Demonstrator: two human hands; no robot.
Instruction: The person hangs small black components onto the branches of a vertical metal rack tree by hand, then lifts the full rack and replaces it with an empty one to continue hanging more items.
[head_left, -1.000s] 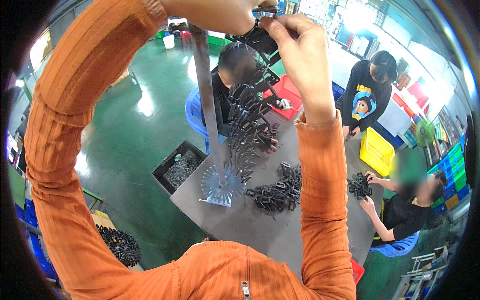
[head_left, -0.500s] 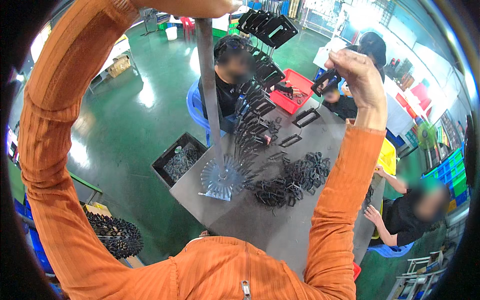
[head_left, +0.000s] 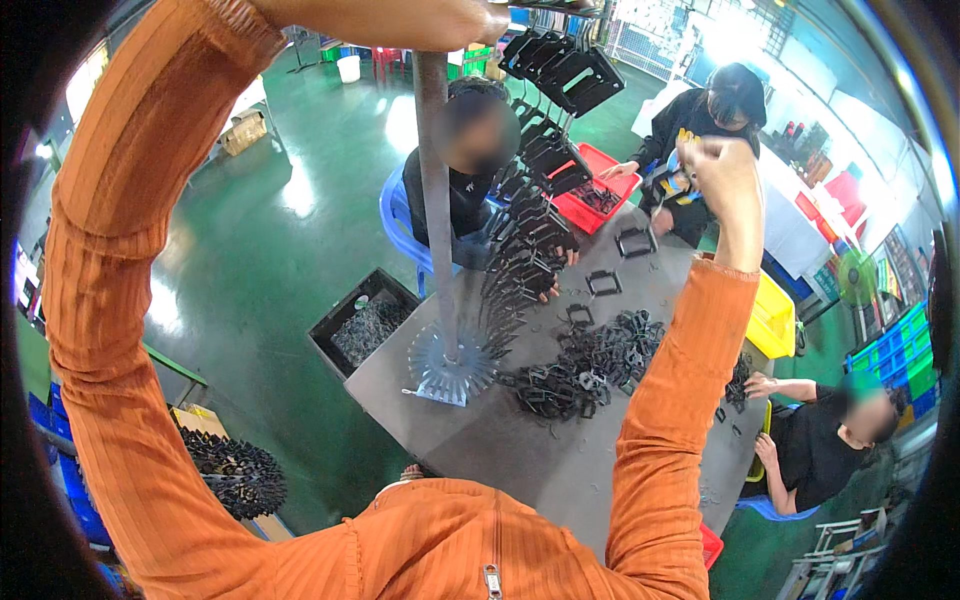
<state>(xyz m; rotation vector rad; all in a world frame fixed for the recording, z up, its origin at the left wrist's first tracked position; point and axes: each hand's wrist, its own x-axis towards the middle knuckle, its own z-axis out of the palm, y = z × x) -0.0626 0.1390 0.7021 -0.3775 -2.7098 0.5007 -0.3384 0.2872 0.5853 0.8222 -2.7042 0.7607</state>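
Note:
My left hand (head_left: 440, 25) is raised at the top edge beside the upper end of a grey metal pole (head_left: 435, 180); its fingers are mostly cut off. Black plastic frames (head_left: 585, 80) hang in rows on wire hooks to the right of the pole. My right hand (head_left: 725, 180), raised at the upper right, is closed on a black rectangular frame (head_left: 660, 188). More black frames (head_left: 635, 241) line up below it; whether they are linked to it I cannot tell. The pole's foot meets a slotted round metal disc (head_left: 452, 362) on the table.
Loose black parts (head_left: 590, 365) heap on the grey table (head_left: 480, 445). A black crate (head_left: 365, 318) stands left, a red basket (head_left: 590, 190) beyond, a yellow basket (head_left: 772, 315) right. Co-workers sit or stand around: one person (head_left: 440, 200) behind the pole, another (head_left: 690, 120) far right, another (head_left: 820, 455) at right.
The right hand has moved slightly down, with the frames below it turned more face-on. The hanging rack has shifted a little right in view. The far-right person shows more, a hand at the red basket.

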